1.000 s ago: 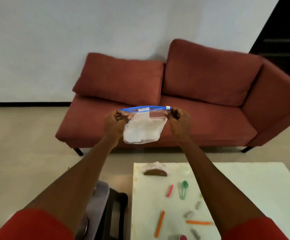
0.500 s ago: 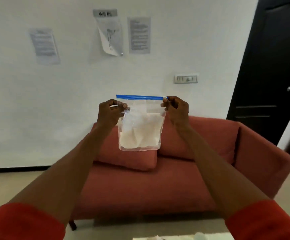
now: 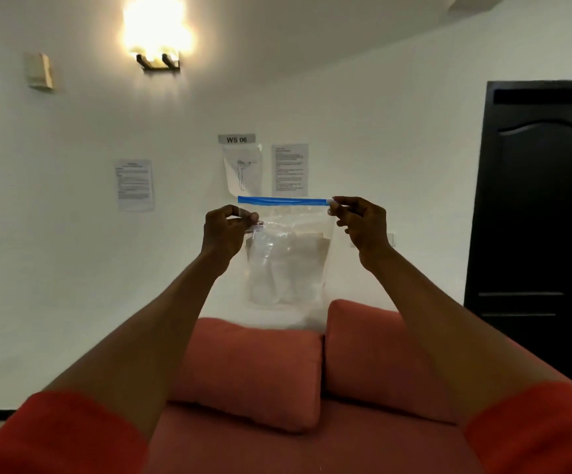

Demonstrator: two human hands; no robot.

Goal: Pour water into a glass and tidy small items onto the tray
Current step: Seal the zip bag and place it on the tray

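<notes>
- The zip bag [image 3: 288,254] hung in the air between both hands, in front of the white wall and above the red sofa [image 3: 277,388] — no table, glass or tray was in this view.
- The blue zip strip [image 3: 283,200] ran level from left to right, and this was the long axis of the bag's mouth.
- The left hand [image 3: 226,234] pinched the bag's left edge, a little under the strip.
- The right hand [image 3: 360,224] pinched the white slider [image 3: 330,201] at the strip's right end.
- So the right hand was the nearer one to the closure — I judged that any move of the slider had to go leftward along the strip, toward the left hand, which would keep the bag steady.
- The pale content inside was too unclear to name.
</notes>
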